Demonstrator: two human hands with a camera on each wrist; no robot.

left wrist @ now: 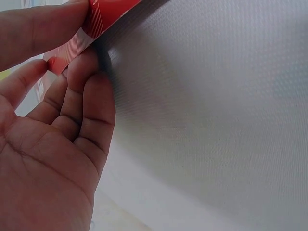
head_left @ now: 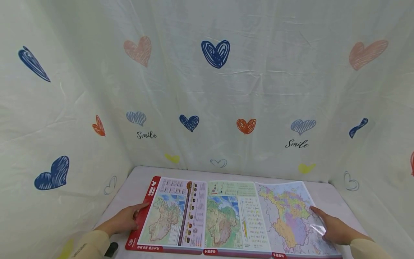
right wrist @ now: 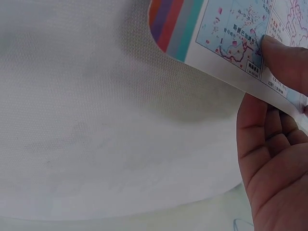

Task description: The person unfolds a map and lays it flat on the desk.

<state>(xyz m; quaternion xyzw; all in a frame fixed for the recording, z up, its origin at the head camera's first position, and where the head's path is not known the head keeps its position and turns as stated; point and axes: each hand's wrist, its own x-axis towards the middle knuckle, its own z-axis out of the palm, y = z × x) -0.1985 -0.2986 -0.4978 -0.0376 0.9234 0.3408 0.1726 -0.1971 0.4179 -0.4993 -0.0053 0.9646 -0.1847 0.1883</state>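
Note:
A fold-out map (head_left: 231,216) with a red left border lies spread in three panels across the table. At its left edge my left hand (head_left: 124,220) pinches the red border (left wrist: 113,12), thumb on top and fingers curled beneath. My right hand (head_left: 337,227) grips the right edge of the coloured map panel (head_left: 288,216). In the right wrist view, the thumb lies on the printed face of the map's corner (right wrist: 231,38) and the fingers (right wrist: 252,130) are bent under it. Glare covers part of the panel beside this hand.
The white table (head_left: 129,189) carries the map close to its front edge. A small black object (head_left: 111,249) sits by the left sleeve. Pale curtains (head_left: 226,97) printed with hearts surround the table at the back and both sides.

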